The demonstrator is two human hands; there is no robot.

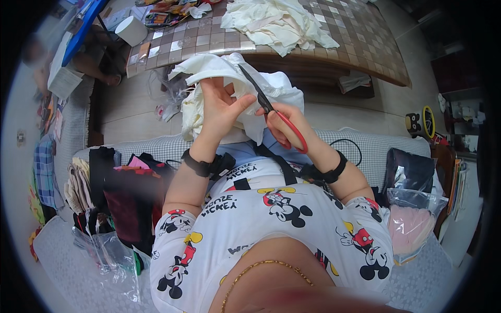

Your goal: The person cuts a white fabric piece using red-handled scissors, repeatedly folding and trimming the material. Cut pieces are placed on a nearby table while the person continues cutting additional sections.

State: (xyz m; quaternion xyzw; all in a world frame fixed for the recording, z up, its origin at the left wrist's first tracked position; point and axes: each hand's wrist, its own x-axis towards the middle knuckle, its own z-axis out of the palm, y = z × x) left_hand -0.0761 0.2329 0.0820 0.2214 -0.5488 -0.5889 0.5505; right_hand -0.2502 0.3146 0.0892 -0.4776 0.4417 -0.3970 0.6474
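Note:
My left hand (221, 103) holds up a piece of white fabric (282, 88) over my lap, its fingers partly behind the cloth. The fabric has a thick seamed edge and hangs in loose folds between my knees and the table. In my right hand (287, 123) is a pair of scissors (258, 88) with red handles and dark blades. The blades point up and away from me and lie against the cloth; whether they have fabric between them I cannot tell. A cream-coloured part of the cloth (191, 117) hangs below my left hand.
A heap of cream fabric pieces (282, 27) lies on the checkered table (188, 49). Nearby are a toilet-paper-like white roll (132, 31) and snack packets (166, 13). Folded clothes (129, 203) and bagged pink fabric (411, 229) flank me on the sofa. Another person's leg (92, 66) shows left.

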